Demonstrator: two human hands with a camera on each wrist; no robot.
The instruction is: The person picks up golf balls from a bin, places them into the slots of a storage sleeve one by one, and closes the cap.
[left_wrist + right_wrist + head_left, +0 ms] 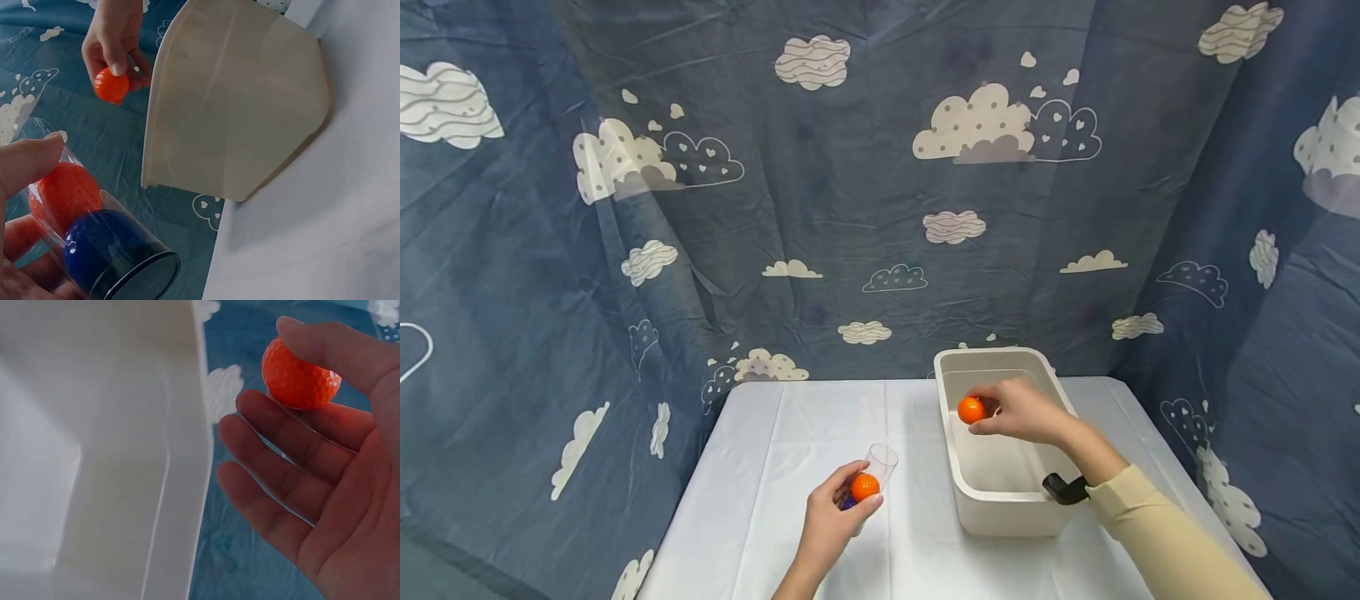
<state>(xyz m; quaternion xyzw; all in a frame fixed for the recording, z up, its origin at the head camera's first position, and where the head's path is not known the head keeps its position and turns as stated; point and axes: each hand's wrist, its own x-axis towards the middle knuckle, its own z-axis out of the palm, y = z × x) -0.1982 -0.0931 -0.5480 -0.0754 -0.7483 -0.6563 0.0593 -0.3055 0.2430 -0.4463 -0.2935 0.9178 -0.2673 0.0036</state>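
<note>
My left hand (829, 518) grips a clear tube-shaped cup (884, 460), tilted, over the left side of the table. Inside it, a dark blue ball (103, 250) sits at the closed base, and an orange ball (65, 195) lies against it toward the mouth. Above the white bin (1009, 497), my right hand (1018, 410) pinches a second orange ball (971, 410). In the right wrist view this golf ball (299, 376) shows its dimples between thumb and index finger, while the other fingers stay loosely spread. The bin's floor shows partly below that hand.
The bin stands on the right half of a table with a white cloth (790, 467). A dark blue curtain (850, 192) with cloud prints hangs behind and on both sides. A black strap piece (1065, 488) sits at my right wrist, near the bin's front rim.
</note>
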